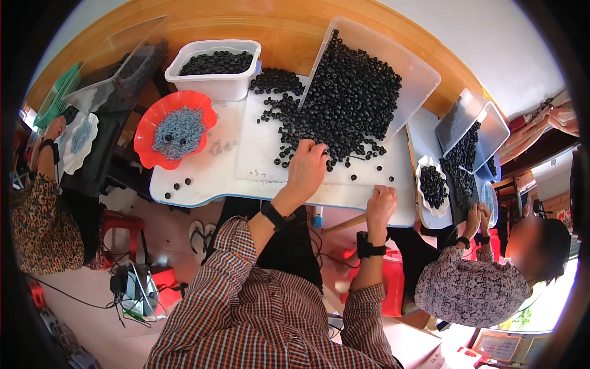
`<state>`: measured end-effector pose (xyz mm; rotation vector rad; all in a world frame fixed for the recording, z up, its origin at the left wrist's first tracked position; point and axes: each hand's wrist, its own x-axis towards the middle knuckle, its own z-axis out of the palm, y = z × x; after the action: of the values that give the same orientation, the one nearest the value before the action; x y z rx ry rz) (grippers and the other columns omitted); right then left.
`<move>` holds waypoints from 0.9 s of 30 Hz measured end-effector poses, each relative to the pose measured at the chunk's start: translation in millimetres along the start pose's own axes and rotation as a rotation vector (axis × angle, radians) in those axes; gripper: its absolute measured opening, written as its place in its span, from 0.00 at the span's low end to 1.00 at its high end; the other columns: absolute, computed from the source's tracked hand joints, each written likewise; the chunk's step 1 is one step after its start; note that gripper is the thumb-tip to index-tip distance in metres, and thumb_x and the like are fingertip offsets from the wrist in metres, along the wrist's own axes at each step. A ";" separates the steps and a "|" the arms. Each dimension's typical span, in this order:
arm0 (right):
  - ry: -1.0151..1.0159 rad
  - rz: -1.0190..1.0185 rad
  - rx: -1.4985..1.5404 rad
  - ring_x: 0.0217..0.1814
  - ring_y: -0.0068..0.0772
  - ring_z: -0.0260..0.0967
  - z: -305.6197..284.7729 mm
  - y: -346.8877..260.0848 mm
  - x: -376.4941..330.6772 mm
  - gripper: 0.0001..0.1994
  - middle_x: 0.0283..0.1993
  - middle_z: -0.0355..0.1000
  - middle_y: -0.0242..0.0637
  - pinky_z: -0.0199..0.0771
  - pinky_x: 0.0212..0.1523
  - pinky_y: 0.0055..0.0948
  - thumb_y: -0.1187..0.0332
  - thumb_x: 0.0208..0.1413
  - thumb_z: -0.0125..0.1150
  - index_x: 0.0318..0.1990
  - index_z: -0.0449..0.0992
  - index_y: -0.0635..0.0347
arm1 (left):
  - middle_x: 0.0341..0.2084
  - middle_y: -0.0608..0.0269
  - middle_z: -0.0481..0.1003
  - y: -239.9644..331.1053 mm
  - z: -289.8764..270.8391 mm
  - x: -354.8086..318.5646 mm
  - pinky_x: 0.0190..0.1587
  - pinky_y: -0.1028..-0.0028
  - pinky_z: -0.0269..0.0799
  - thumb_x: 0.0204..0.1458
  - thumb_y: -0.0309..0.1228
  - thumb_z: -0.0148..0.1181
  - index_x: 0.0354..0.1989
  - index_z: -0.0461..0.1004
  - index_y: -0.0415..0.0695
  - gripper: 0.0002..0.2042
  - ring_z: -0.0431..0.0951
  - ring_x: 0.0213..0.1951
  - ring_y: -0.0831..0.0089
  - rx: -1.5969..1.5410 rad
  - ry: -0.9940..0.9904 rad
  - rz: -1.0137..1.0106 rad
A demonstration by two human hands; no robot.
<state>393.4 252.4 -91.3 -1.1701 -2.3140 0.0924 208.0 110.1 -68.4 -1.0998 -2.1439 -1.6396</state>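
Note:
My left hand (307,166) is at the near edge of a heap of small black ring-shaped pieces (350,92), its fingertips drawn together by the loose ones; anything pinched in them is hidden. Farther right, by the front edge of the white table (215,178), my right hand (381,206) is closed, and what its fingers hold is too small to make out. The black pieces spill from a clear plastic bin (410,92) tipped on its side. To the left, a red scalloped dish (145,132) holds many small grey-blue pieces (179,130) with a few black ones among them.
A white tub (215,87) of black pieces stands at the back left. Several loose black pieces (177,186) lie near the front left edge. At right a co-worker (473,283) handles pieces beside a white dish (424,166); another person (46,227) sits at left.

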 end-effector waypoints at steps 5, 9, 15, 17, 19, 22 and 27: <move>0.081 -0.142 0.348 0.39 0.50 0.71 -13.3 -48.7 24.9 0.06 0.38 0.73 0.47 0.71 0.42 0.41 0.77 0.52 0.58 0.37 0.78 0.65 | 0.34 0.52 0.74 9.3 -21.5 -26.1 0.32 0.65 0.73 0.50 0.24 0.62 0.38 0.77 0.37 0.08 0.77 0.30 0.57 -0.092 -0.070 -0.044; 0.047 -0.169 0.364 0.39 0.50 0.72 -7.3 -53.9 43.8 0.07 0.39 0.73 0.49 0.72 0.41 0.40 0.78 0.54 0.56 0.38 0.78 0.66 | 0.29 0.52 0.74 14.9 -36.7 -52.9 0.30 0.66 0.72 0.50 0.22 0.62 0.34 0.77 0.36 0.04 0.76 0.28 0.57 -0.175 -0.147 -0.038; 0.004 -0.213 0.298 0.41 0.50 0.72 11.3 -36.5 34.6 0.11 0.39 0.74 0.47 0.72 0.44 0.40 0.82 0.50 0.53 0.39 0.79 0.64 | 0.28 0.52 0.75 10.8 -64.9 -73.7 0.28 0.67 0.73 0.49 0.23 0.63 0.33 0.77 0.37 0.04 0.77 0.26 0.57 -0.173 -0.208 -0.083; -0.056 -0.231 0.172 0.47 0.49 0.69 16.2 -31.6 31.0 0.19 0.44 0.71 0.46 0.71 0.48 0.39 0.85 0.47 0.50 0.46 0.78 0.61 | 0.28 0.52 0.76 1.7 -69.5 -74.2 0.29 0.67 0.73 0.49 0.22 0.63 0.32 0.77 0.36 0.04 0.77 0.26 0.57 -0.124 -0.163 -0.097; -0.093 -0.214 0.106 0.48 0.48 0.67 16.1 -37.5 32.6 0.22 0.45 0.70 0.44 0.70 0.50 0.39 0.85 0.45 0.50 0.48 0.78 0.59 | 0.28 0.52 0.76 -6.5 -74.3 -75.2 0.29 0.67 0.73 0.49 0.22 0.63 0.32 0.77 0.36 0.04 0.77 0.27 0.58 -0.118 -0.153 -0.105; -0.160 -0.168 -0.001 0.50 0.46 0.64 14.6 -50.6 37.3 0.26 0.46 0.67 0.41 0.69 0.52 0.38 0.86 0.44 0.49 0.52 0.77 0.56 | 0.27 0.53 0.76 -9.8 -76.5 -79.6 0.29 0.67 0.73 0.49 0.22 0.63 0.32 0.77 0.36 0.04 0.77 0.27 0.58 -0.113 -0.147 -0.135; -0.211 -0.139 -0.040 0.51 0.44 0.63 17.0 -46.1 39.5 0.27 0.46 0.65 0.38 0.69 0.52 0.37 0.86 0.44 0.50 0.54 0.76 0.54 | 0.27 0.53 0.76 -14.5 -78.0 -84.3 0.30 0.68 0.74 0.48 0.22 0.63 0.32 0.77 0.36 0.04 0.78 0.27 0.58 -0.116 -0.137 -0.138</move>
<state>332.6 256.9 -75.1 -1.0592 -2.5864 0.1254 236.8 2.9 -101.1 -1.1516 -2.2817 -1.8185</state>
